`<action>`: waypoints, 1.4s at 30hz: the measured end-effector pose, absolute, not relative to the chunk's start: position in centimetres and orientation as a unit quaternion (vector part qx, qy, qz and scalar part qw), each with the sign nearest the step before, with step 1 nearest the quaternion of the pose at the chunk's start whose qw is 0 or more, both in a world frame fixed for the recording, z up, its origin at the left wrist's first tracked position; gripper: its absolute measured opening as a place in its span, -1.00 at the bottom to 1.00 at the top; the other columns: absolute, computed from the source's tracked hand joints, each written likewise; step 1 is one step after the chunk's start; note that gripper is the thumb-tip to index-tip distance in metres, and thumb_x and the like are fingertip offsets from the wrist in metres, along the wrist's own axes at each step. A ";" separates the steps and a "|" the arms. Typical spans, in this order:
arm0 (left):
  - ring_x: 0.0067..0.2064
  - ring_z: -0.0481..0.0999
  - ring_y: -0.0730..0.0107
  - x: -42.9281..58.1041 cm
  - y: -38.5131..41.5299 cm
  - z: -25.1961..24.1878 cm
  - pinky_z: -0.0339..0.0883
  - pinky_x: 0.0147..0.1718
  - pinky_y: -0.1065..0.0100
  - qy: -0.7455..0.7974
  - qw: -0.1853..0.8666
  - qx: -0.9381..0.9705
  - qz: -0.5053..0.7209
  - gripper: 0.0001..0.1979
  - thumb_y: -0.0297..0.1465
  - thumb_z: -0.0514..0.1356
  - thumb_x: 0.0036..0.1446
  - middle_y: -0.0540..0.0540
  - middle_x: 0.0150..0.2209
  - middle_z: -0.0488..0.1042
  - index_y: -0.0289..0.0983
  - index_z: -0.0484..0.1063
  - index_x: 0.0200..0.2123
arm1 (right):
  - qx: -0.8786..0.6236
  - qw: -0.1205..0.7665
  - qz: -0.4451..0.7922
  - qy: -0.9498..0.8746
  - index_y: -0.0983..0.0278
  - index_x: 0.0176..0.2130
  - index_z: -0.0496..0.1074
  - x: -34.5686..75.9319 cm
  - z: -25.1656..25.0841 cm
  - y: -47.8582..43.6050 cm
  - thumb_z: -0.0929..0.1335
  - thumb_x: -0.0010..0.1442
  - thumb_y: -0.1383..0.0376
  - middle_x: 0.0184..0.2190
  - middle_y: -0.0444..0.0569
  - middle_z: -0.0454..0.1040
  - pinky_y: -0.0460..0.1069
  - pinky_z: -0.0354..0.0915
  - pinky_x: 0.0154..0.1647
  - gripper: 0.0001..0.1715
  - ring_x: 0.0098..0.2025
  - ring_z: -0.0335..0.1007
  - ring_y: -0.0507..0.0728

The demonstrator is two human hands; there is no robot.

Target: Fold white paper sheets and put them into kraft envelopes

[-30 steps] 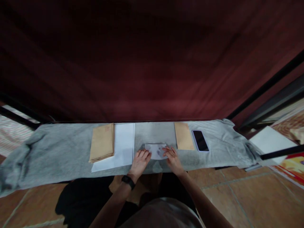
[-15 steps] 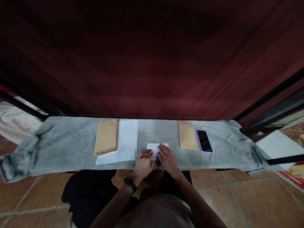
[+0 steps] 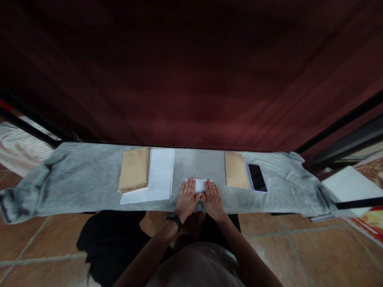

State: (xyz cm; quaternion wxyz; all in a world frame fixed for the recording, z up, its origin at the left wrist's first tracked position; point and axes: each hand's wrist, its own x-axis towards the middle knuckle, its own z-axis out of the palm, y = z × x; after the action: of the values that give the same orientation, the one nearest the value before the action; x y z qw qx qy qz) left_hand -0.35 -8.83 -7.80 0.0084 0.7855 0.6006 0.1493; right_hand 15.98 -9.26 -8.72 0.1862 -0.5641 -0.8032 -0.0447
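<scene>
A small white piece of paper (image 3: 201,184), seemingly folded, lies on the grey cloth near its front edge. My left hand (image 3: 187,198) rests flat on the paper's left part, fingers stretched forward. On its right part my right hand (image 3: 212,199) is laid flat in the same way. The thumbs nearly meet between them, and the hands cover much of the paper. To the left, brown envelopes (image 3: 134,169) are stacked partly on top of white paper sheets (image 3: 161,173). A single brown envelope (image 3: 236,170) lies to the right of my hands.
A phone (image 3: 257,177) with a dark screen lies right of the single envelope. The grey cloth (image 3: 86,175) covers the narrow bench. Behind it hangs a dark red curtain (image 3: 191,99). Black bars (image 3: 344,123) run along both sides, and a white board (image 3: 351,187) stands at right.
My left hand has moved forward and its fingers now point straight ahead on the paper. My right hand has shifted slightly to the right, so the hands lie farther apart.
</scene>
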 end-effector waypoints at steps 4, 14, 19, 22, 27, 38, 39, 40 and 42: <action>0.42 0.05 0.09 -0.3 -8.8 -7.8 -0.02 0.36 0.00 0.611 0.007 0.779 0.139 -0.35 -0.19 -0.03 0.36 -0.33 0.38 0.13 -0.45 0.05 0.38 | -0.577 0.188 -0.049 -0.793 0.45 0.41 -0.01 17.0 -9.1 -9.3 0.12 0.43 0.25 0.37 0.25 0.14 0.25 0.05 0.36 -0.34 0.40 0.04 0.28; 0.42 0.04 -0.04 -0.4 -9.1 -6.5 -0.04 0.34 -0.05 0.598 0.018 0.790 0.131 -0.25 -0.04 0.10 0.27 -0.33 0.42 0.04 -0.29 0.07 0.39 | -0.563 0.213 -0.034 -0.798 0.38 0.40 0.03 17.1 -8.2 -9.6 0.12 0.42 0.28 0.37 0.19 0.15 0.29 0.07 0.35 -0.37 0.40 0.04 0.29; 0.43 0.03 -0.02 -0.4 -9.1 -6.6 -0.06 0.35 -0.03 0.596 0.016 0.792 0.131 -0.27 -0.12 0.13 0.25 -0.32 0.42 0.04 -0.28 0.07 0.39 | -0.548 0.226 -0.043 -0.804 0.37 0.38 0.10 16.0 -8.8 -11.3 0.14 0.45 0.22 0.34 0.18 0.23 0.20 0.07 0.36 -0.40 0.39 0.09 0.22; 0.42 0.05 -0.04 -0.3 -9.1 -6.7 -0.03 0.34 -0.04 0.601 0.008 0.786 0.141 -0.30 -0.10 0.10 0.27 -0.33 0.41 0.05 -0.28 0.12 0.38 | -0.565 0.221 -0.046 -0.794 0.38 0.37 0.12 16.9 -9.1 -11.9 0.15 0.45 0.19 0.33 0.20 0.23 0.20 0.07 0.36 -0.39 0.37 0.12 0.25; 0.42 0.04 -0.06 -0.5 -9.4 -7.0 -0.02 0.33 -0.09 0.603 -0.001 0.779 0.171 -0.28 -0.03 0.08 0.28 -0.34 0.41 0.06 -0.31 0.13 0.37 | -0.557 0.198 -0.027 -0.806 0.37 0.38 0.10 19.2 -9.1 -12.2 0.16 0.43 0.19 0.34 0.19 0.22 0.23 0.06 0.35 -0.38 0.37 0.12 0.26; 0.42 0.03 -0.06 -0.9 -10.0 -6.9 0.00 0.33 -0.11 0.602 -0.001 0.780 0.173 -0.30 -0.04 0.08 0.29 -0.33 0.39 0.12 -0.31 0.15 0.36 | -0.603 0.199 0.076 -0.769 0.30 0.18 0.40 18.1 -6.4 -4.5 0.23 0.29 0.43 0.12 0.13 0.47 0.10 0.27 0.15 -0.50 0.12 0.38 0.22; 0.42 0.03 -0.05 -1.0 -10.0 -7.0 0.01 0.33 -0.11 0.599 0.002 0.781 0.178 -0.30 -0.05 0.08 0.29 -0.33 0.39 0.12 -0.32 0.14 0.36 | -0.603 0.191 0.081 -0.770 0.31 0.16 0.42 18.0 -6.2 -3.9 0.26 0.26 0.44 0.09 0.14 0.48 0.10 0.28 0.13 -0.51 0.09 0.40 0.23; 0.42 0.03 -0.05 -1.1 -10.0 -7.2 0.01 0.33 -0.11 0.595 0.009 0.782 0.186 -0.30 -0.06 0.08 0.30 -0.33 0.39 0.12 -0.33 0.12 0.36 | -0.603 0.187 0.087 -0.771 0.32 0.12 0.45 17.8 -5.9 -3.4 0.28 0.24 0.44 0.05 0.15 0.50 0.09 0.29 0.11 -0.54 0.05 0.42 0.24; 0.42 0.04 0.00 -1.3 -9.9 -7.2 0.06 0.33 -0.07 0.589 0.031 0.778 0.216 -0.32 -0.11 0.05 0.32 -0.32 0.39 0.11 -0.33 0.06 0.38 | -0.594 0.189 0.096 -0.776 0.30 -0.01 0.53 17.7 -5.3 -2.6 0.30 0.22 0.47 -0.08 0.12 0.55 0.06 0.32 0.06 -0.62 -0.04 0.46 0.22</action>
State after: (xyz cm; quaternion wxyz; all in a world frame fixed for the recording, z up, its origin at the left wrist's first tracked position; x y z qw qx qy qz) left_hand -1.35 -9.89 -7.17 0.0314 0.7781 0.5889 0.2164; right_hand 17.74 -2.59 -5.30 0.1891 -0.5945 -0.7756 0.0964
